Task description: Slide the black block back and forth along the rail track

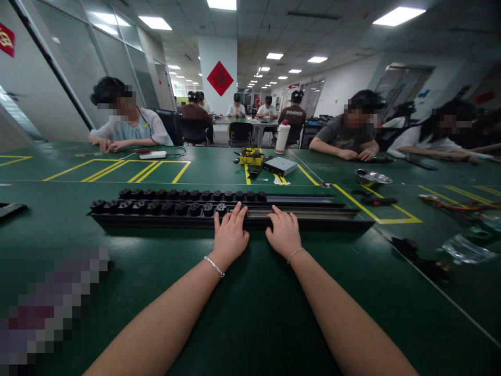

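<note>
Two long black rails [309, 223] lie side by side across the green table in front of me. Black round-faced modules, which look like power sockets [180, 208], fill the left part of the near rail in a row. A second row of modules [194, 195] sits in the far rail. My left hand [230, 233] rests on the near rail at the right end of its row, fingers spread over the last modules. My right hand [284, 231] lies on the same rail, further right, its fingers stretched over the bare channel. What lies under the fingertips is partly hidden.
Beyond the rails stand a yellow box with cables [251, 155], a grey box [281, 166] and a white bottle [282, 137]. To the right are a metal bowl [373, 177], a dark tool [379, 201] and clear plastic bags [467, 248]. Several people sit around the tables.
</note>
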Tool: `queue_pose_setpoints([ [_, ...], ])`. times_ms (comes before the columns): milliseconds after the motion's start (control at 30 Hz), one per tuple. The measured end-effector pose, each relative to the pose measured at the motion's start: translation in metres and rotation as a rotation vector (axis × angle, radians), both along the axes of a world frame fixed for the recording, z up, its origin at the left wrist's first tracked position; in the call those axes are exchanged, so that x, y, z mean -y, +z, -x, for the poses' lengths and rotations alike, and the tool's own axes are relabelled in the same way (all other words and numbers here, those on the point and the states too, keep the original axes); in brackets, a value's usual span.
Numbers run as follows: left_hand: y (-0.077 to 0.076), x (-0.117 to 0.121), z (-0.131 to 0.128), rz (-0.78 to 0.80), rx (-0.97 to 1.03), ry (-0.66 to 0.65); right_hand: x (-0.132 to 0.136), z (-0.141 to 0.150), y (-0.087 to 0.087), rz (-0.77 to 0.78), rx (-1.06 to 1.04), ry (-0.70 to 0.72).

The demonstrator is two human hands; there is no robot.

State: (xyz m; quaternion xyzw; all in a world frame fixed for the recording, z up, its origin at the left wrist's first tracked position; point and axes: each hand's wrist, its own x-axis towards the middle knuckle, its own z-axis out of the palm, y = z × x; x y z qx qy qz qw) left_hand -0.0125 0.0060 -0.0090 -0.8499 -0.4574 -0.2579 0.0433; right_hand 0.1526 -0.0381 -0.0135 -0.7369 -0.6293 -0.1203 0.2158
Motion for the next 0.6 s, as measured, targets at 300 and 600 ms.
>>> queue_pose_setpoints([
  [300,-0.002,0.001,0.001,-0.045,-0.12,-0.007,0.003,0.004,0.002,0.017,0.015,0.003],
  [600,-0.007,0.002,-0.002,-0.03,-0.108,-0.016,0.005,0.03,0.003,0.056,0.076,0.222],
])
